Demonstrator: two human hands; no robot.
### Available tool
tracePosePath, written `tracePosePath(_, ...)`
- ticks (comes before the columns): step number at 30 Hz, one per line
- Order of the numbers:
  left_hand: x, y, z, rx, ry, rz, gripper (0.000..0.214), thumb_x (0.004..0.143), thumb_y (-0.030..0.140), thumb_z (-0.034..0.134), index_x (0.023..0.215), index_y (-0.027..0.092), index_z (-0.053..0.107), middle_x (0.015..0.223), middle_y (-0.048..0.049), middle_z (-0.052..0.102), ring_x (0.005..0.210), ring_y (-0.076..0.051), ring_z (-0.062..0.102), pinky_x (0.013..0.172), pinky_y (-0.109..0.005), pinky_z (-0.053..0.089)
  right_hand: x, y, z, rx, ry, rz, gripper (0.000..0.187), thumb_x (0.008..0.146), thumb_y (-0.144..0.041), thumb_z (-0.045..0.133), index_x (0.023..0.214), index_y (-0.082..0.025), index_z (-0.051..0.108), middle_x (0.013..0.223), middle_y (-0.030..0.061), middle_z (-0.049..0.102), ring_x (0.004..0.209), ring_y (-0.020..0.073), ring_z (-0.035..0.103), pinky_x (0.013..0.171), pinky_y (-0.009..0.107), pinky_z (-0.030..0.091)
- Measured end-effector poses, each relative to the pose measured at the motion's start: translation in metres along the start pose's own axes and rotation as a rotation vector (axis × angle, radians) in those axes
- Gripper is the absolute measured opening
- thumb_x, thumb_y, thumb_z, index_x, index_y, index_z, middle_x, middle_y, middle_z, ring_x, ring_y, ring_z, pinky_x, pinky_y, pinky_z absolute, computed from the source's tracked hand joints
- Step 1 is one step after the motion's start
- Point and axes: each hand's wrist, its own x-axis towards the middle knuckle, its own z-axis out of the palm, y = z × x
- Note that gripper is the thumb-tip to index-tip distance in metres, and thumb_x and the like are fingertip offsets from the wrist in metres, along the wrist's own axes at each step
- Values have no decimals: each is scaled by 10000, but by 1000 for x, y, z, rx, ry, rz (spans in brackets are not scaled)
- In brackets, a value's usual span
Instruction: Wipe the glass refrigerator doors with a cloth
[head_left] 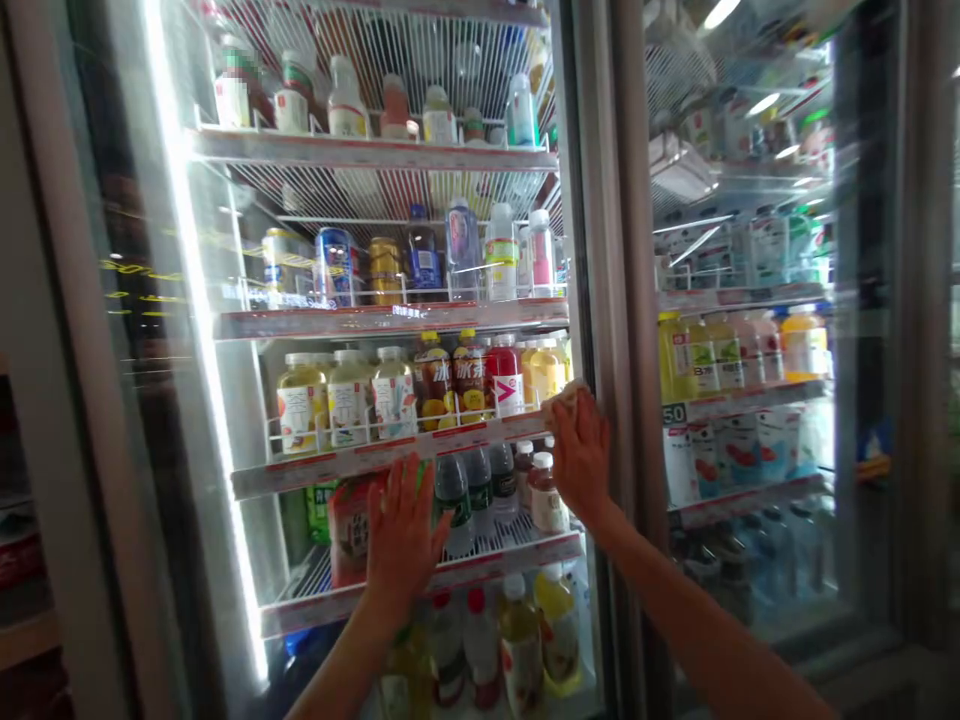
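Observation:
My right hand (583, 462) presses a light-coloured cloth (562, 400) to the right side of the fridge's glass door, close to the metal door frame (616, 330). Most of the cloth lies hidden under the fingers. Lower and to the left, my left hand (401, 535) is raised with its palm toward the glass and its fingers spread, holding nothing. It appears to lie flat on the pane, in front of a red package (351, 530) on a lower shelf. Behind the glass, a red-labelled bottle (505, 375) stands on the middle shelf, left of the cloth.
Bottles and cans fill several wire shelves behind the door, with a shelf edge (390, 322) above my hands. A bright light strip (187, 270) runs down the left side. To the right, a second glass-fronted section holds juice bottles (694, 355) and cartons (776, 445).

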Motion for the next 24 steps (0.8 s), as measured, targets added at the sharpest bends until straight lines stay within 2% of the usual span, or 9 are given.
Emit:
tracePosePath(5, 0, -1, 0, 18, 16, 13, 708, 865, 308, 469, 1447, 195, 82, 1487, -122, 226, 1398, -240, 121, 1134, -485, 96, -15, -25, 2, 114, -149, -323, 536, 834, -127, 436, 1350, -265, 402, 1528, 51, 158, 1395, 240, 172, 1109, 481, 204)
tracePosePath(7, 0, -2, 0, 14, 10, 11, 702, 865, 307, 468, 1447, 198, 90, 1484, -119, 238, 1396, -237, 134, 1136, -480, 95, -17, -22, 1, 97, -135, -274, 524, 841, -129, 433, 1349, -254, 404, 1519, 63, 191, 1393, 240, 181, 1106, 490, 196)
tracePosePath(11, -2, -2, 2, 6, -12, 5, 704, 863, 320, 466, 1447, 195, 93, 1484, -121, 241, 1395, -247, 139, 1132, -486, 107, -6, -13, 4, 6, 17, 29, 540, 866, -126, 398, 1396, -206, 332, 1522, 115, 152, 1398, 270, 148, 1079, 527, 217)
tracePosePath(13, -2, -1, 3, 15, -13, -5, 707, 865, 316, 463, 1448, 193, 82, 1490, -125, 221, 1396, -255, 133, 1127, -497, 113, -7, -19, 5, 38, -28, -58, 536, 860, -137, 407, 1386, -221, 352, 1526, 98, 141, 1397, 274, 152, 1082, 519, 217)
tracePosePath(16, -2, 0, 3, 23, 4, -6, 704, 868, 306, 460, 1448, 192, 78, 1489, -127, 222, 1399, -248, 119, 1128, -498, 107, -15, -28, 5, 120, -128, -338, 521, 849, -153, 430, 1354, -280, 398, 1519, 44, 195, 1387, 240, 201, 1111, 489, 172)
tracePosePath(17, -2, 0, 3, 23, 8, -5, 703, 868, 304, 461, 1448, 192, 79, 1488, -126, 230, 1400, -243, 115, 1130, -492, 104, -15, -29, 5, 124, -131, -350, 525, 849, -153, 432, 1356, -282, 394, 1515, 44, 212, 1386, 232, 206, 1115, 485, 160)
tracePosePath(21, -3, -1, 2, 24, -8, 8, 707, 864, 306, 468, 1448, 184, 89, 1483, -127, 246, 1400, -238, 114, 1135, -477, 99, -6, -25, 6, 32, -17, -16, 546, 854, -130, 411, 1388, -224, 345, 1520, 101, 173, 1397, 259, 159, 1091, 513, 189)
tracePosePath(22, -3, -1, 2, 27, -12, 8, 707, 863, 306, 470, 1448, 180, 93, 1484, -130, 244, 1400, -242, 114, 1134, -478, 101, -5, -28, 7, 27, -9, 11, 544, 850, -126, 412, 1382, -220, 355, 1523, 101, 160, 1398, 267, 151, 1087, 516, 197)
tracePosePath(24, -3, -1, 2, 37, -17, 3, 705, 862, 301, 471, 1447, 178, 97, 1486, -133, 236, 1400, -246, 116, 1132, -482, 105, -10, -37, 9, 67, -51, -95, 524, 836, -128, 431, 1347, -238, 409, 1519, 79, 184, 1398, 262, 155, 1097, 502, 190)
